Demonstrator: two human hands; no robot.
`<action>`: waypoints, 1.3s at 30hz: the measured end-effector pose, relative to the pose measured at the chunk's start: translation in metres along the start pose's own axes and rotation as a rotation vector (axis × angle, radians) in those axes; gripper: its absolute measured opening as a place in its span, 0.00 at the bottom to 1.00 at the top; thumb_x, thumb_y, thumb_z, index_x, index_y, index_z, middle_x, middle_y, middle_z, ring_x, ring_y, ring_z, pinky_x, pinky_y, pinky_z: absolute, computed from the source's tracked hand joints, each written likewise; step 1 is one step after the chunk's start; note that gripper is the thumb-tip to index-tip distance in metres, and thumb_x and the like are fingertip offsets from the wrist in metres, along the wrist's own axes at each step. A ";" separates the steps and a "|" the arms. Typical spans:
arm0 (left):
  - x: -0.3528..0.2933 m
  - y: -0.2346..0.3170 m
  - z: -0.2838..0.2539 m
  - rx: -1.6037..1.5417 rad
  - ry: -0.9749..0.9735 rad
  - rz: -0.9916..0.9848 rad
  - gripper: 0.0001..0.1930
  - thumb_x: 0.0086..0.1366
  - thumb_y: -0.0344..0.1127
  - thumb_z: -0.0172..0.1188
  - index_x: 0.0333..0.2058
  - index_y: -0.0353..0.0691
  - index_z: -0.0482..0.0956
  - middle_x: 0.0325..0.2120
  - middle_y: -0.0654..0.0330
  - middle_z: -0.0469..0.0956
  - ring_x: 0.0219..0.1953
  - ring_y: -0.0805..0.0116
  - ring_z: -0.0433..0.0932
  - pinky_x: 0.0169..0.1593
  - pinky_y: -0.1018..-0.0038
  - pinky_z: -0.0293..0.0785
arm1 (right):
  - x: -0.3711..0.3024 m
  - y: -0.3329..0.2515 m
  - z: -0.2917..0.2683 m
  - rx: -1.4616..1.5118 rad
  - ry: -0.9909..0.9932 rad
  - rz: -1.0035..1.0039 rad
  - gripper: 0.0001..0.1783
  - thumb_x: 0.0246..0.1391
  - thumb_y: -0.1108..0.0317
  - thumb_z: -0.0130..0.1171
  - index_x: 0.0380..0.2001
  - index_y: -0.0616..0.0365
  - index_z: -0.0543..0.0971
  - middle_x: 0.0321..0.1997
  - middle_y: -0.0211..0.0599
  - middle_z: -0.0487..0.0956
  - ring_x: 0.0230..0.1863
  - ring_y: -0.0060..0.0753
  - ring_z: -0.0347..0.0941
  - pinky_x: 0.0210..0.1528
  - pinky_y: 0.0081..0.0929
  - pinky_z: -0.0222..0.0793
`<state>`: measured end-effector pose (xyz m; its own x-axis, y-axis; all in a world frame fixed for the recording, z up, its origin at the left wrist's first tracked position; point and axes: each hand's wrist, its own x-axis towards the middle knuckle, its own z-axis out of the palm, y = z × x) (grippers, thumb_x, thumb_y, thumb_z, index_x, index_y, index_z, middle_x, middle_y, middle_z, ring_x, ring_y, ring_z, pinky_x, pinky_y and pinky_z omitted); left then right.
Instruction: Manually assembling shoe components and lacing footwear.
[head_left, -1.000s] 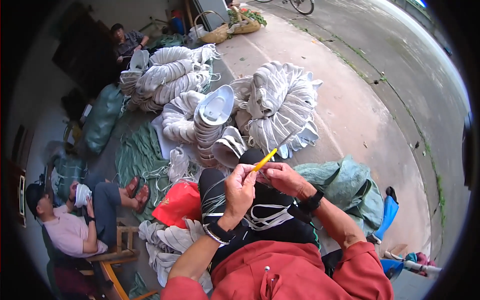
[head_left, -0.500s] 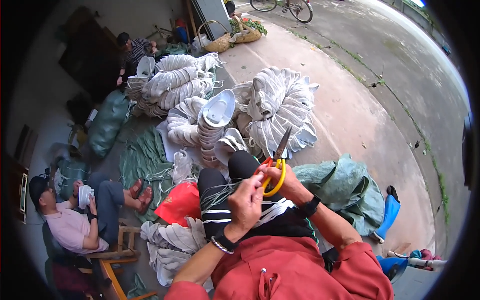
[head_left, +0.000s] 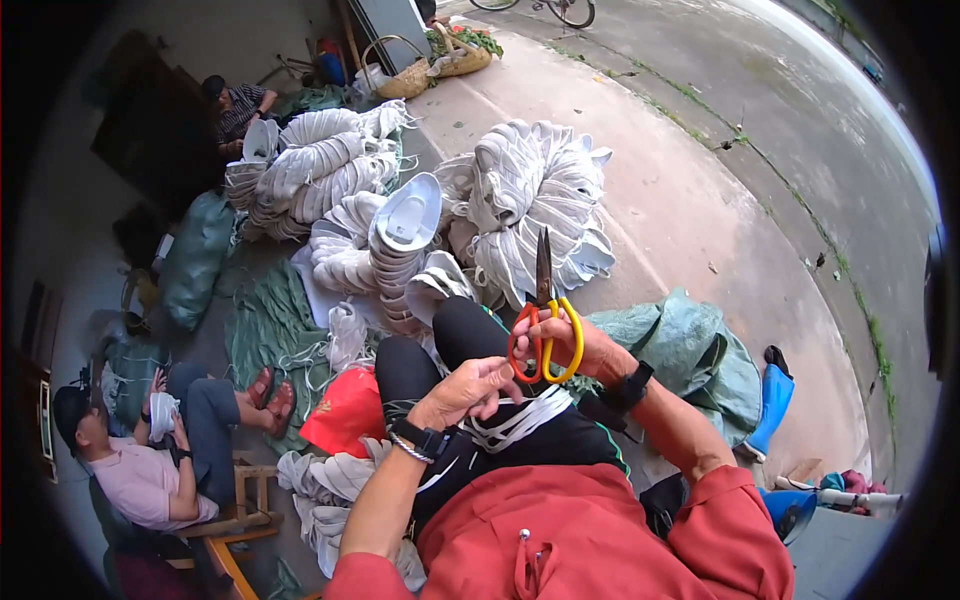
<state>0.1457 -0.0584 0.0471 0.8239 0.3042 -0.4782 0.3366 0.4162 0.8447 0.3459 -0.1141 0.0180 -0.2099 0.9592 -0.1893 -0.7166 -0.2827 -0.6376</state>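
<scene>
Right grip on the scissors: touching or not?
Touching. Head view: the right grip holds the scissors by the handles, blades pointing away from the body.

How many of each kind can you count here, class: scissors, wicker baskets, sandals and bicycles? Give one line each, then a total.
Scissors: 1 pair
Wicker baskets: 2
Sandals: 2
Bicycle, partly cut off: 1
Total: 6

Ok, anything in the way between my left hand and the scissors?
Nothing visible: the left hand is right beside the handles of the scissors, which the right hand holds. I can't tell whether they touch. The white cords lie lower in view.
</scene>
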 end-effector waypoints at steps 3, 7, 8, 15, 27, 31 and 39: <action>-0.010 0.001 -0.008 -0.133 0.135 -0.021 0.13 0.62 0.38 0.52 0.30 0.32 0.71 0.10 0.70 0.61 0.09 0.82 0.56 0.12 0.85 0.50 | -0.004 -0.002 -0.006 -0.069 0.029 0.021 0.13 0.45 0.68 0.56 0.32 0.66 0.74 0.28 0.36 0.76 0.28 0.25 0.73 0.35 0.22 0.71; -0.030 0.007 -0.015 -0.229 0.315 0.141 0.11 0.62 0.35 0.50 0.27 0.30 0.71 0.09 0.71 0.57 0.07 0.82 0.52 0.11 0.83 0.47 | -0.013 -0.011 -0.022 -0.286 0.004 -0.008 0.13 0.44 0.63 0.58 0.30 0.61 0.77 0.30 0.30 0.75 0.31 0.20 0.69 0.32 0.17 0.64; -0.034 0.009 -0.018 -0.206 0.356 0.170 0.11 0.62 0.35 0.49 0.27 0.30 0.71 0.08 0.71 0.56 0.07 0.82 0.52 0.11 0.83 0.46 | -0.019 -0.015 -0.027 -0.329 0.058 -0.036 0.14 0.45 0.61 0.58 0.32 0.61 0.76 0.30 0.30 0.75 0.32 0.19 0.69 0.34 0.17 0.63; -0.048 0.013 -0.028 -0.006 0.535 0.213 0.13 0.63 0.36 0.49 0.25 0.32 0.73 0.09 0.73 0.57 0.07 0.85 0.52 0.11 0.85 0.45 | -0.074 -0.036 -0.044 -0.794 0.208 -0.037 0.10 0.42 0.67 0.57 0.24 0.63 0.70 0.18 0.33 0.71 0.23 0.25 0.68 0.25 0.25 0.63; -0.058 0.020 -0.017 0.578 0.732 0.410 0.12 0.62 0.36 0.50 0.26 0.34 0.76 0.09 0.76 0.59 0.10 0.88 0.52 0.15 0.85 0.44 | -0.112 -0.005 -0.029 -0.634 0.048 0.324 0.24 0.52 0.46 0.50 0.25 0.60 0.73 0.24 0.29 0.74 0.26 0.20 0.70 0.26 0.15 0.67; -0.062 0.022 -0.015 0.565 0.730 0.402 0.12 0.62 0.36 0.50 0.26 0.34 0.76 0.09 0.76 0.59 0.10 0.89 0.53 0.15 0.85 0.45 | -0.117 0.003 -0.008 -0.383 -0.247 0.432 0.33 0.57 0.41 0.32 0.42 0.63 0.69 0.38 0.39 0.74 0.39 0.26 0.71 0.33 0.23 0.72; -0.072 0.021 0.000 0.642 0.724 0.437 0.12 0.62 0.37 0.50 0.27 0.34 0.77 0.09 0.75 0.60 0.12 0.89 0.55 0.16 0.85 0.46 | -0.080 0.043 0.001 -0.137 -0.263 0.665 0.42 0.50 0.31 0.28 0.42 0.60 0.70 0.39 0.35 0.73 0.43 0.27 0.70 0.38 0.27 0.69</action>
<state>0.0935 -0.0712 0.0992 0.5346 0.8438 0.0470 0.4286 -0.3186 0.8454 0.3317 -0.2030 0.0065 -0.7373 0.5486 -0.3943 -0.2962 -0.7871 -0.5411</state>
